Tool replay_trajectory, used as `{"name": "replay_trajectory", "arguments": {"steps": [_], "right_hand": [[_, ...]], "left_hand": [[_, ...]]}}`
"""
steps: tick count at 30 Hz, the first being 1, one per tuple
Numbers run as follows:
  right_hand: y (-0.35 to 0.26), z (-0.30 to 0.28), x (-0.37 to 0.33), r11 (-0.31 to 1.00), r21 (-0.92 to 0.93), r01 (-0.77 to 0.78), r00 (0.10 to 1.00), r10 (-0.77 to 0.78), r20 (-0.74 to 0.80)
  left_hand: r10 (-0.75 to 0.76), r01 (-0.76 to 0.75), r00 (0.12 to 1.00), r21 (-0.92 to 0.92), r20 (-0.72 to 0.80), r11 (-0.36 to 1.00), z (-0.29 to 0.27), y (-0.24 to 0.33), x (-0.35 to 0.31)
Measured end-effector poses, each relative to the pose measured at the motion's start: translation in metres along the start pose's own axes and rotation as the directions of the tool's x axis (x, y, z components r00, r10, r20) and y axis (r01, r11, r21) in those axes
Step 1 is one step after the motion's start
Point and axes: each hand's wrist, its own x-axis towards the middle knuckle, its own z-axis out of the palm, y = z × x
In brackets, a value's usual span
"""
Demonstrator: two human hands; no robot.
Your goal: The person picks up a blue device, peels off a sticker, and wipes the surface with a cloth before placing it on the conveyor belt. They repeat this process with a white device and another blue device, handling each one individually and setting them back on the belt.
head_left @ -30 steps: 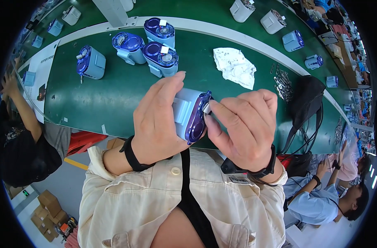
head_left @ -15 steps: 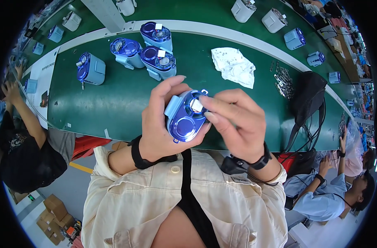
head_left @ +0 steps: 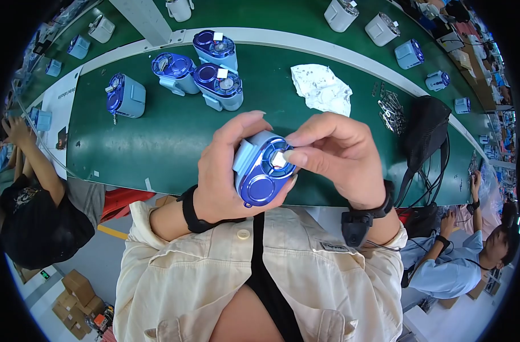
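Item: light-blue casing [head_left: 260,191], held above the near side of the bench [head_left: 174,154], its glossy lid tilted up. White tab [head_left: 278,160] in the lid's round, spoked recess.

Left hand [head_left: 219,174]: fingers wrapped around the casing's sides, seemingly to steady it and leave the lid exposed.

Right hand [head_left: 351,154]: at the casing's right; thumb and forefinger bent to the recess, tips slightly apart. Whether they pinch the tab, cannot tell.

Beyond the casing, to the left: three similar casings [head_left: 219,94], grouped closely, perhaps for easy reach; a fourth [head_left: 126,97] farther left. Smooth plastic, rounded oblong form.

Beyond it, to the right: crumpled white sheet [head_left: 322,90]; heap of slender silvery metal pieces [head_left: 391,115]; soft black pouch [head_left: 428,128] with cables.
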Motion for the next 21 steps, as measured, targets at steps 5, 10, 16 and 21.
{"name": "replay_trajectory", "arguments": {"steps": [5,10,16,21], "right_hand": [[0.012,0.002,-0.004,0.997,0.062,0.036,0.999,-0.037,0.013],[0.014,0.006,-0.001,0.991,0.130,0.001,1.000,0.002,-0.023],[0.028,0.019,0.006,0.988,-0.092,0.125,0.991,-0.120,0.059],[0.042,0.027,0.010,0.972,0.149,0.179,0.978,-0.192,0.079]], "left_hand": [[-0.022,0.018,0.996,0.043,0.087,0.999,-0.004,-0.002,-0.001],[0.018,-0.019,1.000,0.049,0.026,0.999,0.000,-0.001,-0.003],[0.025,-0.024,1.000,0.072,-0.011,0.997,0.002,-0.002,-0.006],[0.199,-0.169,0.966,0.180,-0.167,0.969,0.007,-0.012,-0.005]]}}
